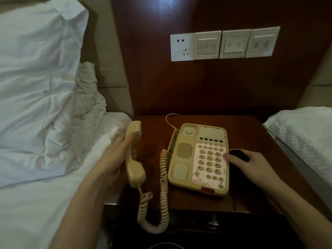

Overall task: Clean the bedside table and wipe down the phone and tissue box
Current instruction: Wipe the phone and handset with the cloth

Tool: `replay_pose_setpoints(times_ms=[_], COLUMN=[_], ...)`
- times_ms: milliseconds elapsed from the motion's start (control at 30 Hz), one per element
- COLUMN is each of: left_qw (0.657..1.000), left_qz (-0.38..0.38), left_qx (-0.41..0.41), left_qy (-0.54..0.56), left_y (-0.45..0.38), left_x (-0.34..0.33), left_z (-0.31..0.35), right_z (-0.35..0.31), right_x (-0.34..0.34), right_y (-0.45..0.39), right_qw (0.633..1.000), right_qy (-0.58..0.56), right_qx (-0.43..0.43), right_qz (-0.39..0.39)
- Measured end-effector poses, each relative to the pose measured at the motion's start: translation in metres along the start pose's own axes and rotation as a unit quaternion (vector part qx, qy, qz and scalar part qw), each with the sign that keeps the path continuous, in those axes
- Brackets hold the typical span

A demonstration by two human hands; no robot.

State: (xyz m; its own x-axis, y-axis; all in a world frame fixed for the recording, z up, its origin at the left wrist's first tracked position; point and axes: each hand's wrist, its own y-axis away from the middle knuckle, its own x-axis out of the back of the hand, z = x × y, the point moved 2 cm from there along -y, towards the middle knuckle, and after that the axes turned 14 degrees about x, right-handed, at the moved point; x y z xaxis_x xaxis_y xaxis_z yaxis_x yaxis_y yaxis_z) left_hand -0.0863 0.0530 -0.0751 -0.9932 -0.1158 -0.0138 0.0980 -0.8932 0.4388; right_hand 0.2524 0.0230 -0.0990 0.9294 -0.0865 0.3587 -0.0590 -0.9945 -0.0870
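Observation:
A yellowed corded phone base (183, 155) with a round-button keypad lies on the dark wooden bedside table (248, 133). My left hand (116, 155) grips its handset (133, 155), lifted off the cradle and held upright left of the base. A coiled cord (164, 191) hangs from the handset over the table's front edge. My right hand (251, 164) holds a dark cloth (239, 155) against the base's right edge, thumb on the keypad. No tissue box is visible.
A bed with white pillows (36, 78) and sheet borders the table on the left; a second bed (303, 133) lies on the right. A socket and switch panels (224, 44) sit on the wooden wall panel behind. A drawer handle (213, 221) shows below the tabletop.

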Motion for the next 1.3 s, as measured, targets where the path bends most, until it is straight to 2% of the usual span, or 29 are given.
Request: replay_pose_setpoints(times_ms=[167, 300, 500, 567, 667, 733, 767, 867, 967, 1167, 1300], left_qw=[0.995, 0.985, 0.969, 0.956, 0.92, 0.9, 0.898, 0.924, 0.925, 0.976, 0.989], left_qz=[-0.061, -0.079, -0.099, -0.068, 0.073, 0.127, 0.119, 0.026, 0.013, 0.023, -0.035], left_qx=[-0.049, -0.125, -0.131, -0.158, -0.201, -0.186, -0.158, -0.059, -0.042, 0.055, 0.089], left_qy=[-0.066, -0.092, -0.187, -0.238, -0.329, -0.374, -0.392, -0.378, -0.379, -0.21, -0.109], left_y=[0.011, 0.014, 0.009, 0.009, 0.001, -0.005, -0.006, -0.008, -0.005, 0.0, -0.008], left_x=[-0.042, -0.072, -0.108, -0.116, -0.118, -0.111, -0.108, -0.1, -0.097, -0.088, -0.074], left_z=[0.007, 0.002, -0.01, -0.013, -0.012, -0.013, -0.014, -0.024, -0.021, -0.007, -0.013], right_z=[-0.002, 0.0, 0.0, -0.001, -0.003, -0.006, -0.007, -0.01, -0.016, -0.03, -0.037], right_x=[-0.002, -0.004, -0.005, -0.006, -0.006, -0.005, -0.004, -0.003, -0.006, -0.016, -0.021], right_y=[-0.008, -0.007, -0.007, -0.006, -0.005, -0.003, 0.0, 0.008, 0.015, 0.018, 0.013], right_qw=[1.0, 1.0, 1.0, 1.0, 1.0, 1.0, 0.999, 0.998, 0.994, 0.976, 0.973], right_qy=[0.011, 0.015, 0.021, 0.023, 0.018, 0.004, 0.001, -0.009, -0.062, -0.198, -0.215], right_qx=[0.008, 0.01, 0.007, 0.007, -0.007, -0.03, -0.041, -0.062, -0.083, -0.092, -0.081], right_qz=[-0.009, -0.004, -0.003, -0.001, -0.003, -0.006, -0.007, -0.022, -0.026, 0.019, 0.032])
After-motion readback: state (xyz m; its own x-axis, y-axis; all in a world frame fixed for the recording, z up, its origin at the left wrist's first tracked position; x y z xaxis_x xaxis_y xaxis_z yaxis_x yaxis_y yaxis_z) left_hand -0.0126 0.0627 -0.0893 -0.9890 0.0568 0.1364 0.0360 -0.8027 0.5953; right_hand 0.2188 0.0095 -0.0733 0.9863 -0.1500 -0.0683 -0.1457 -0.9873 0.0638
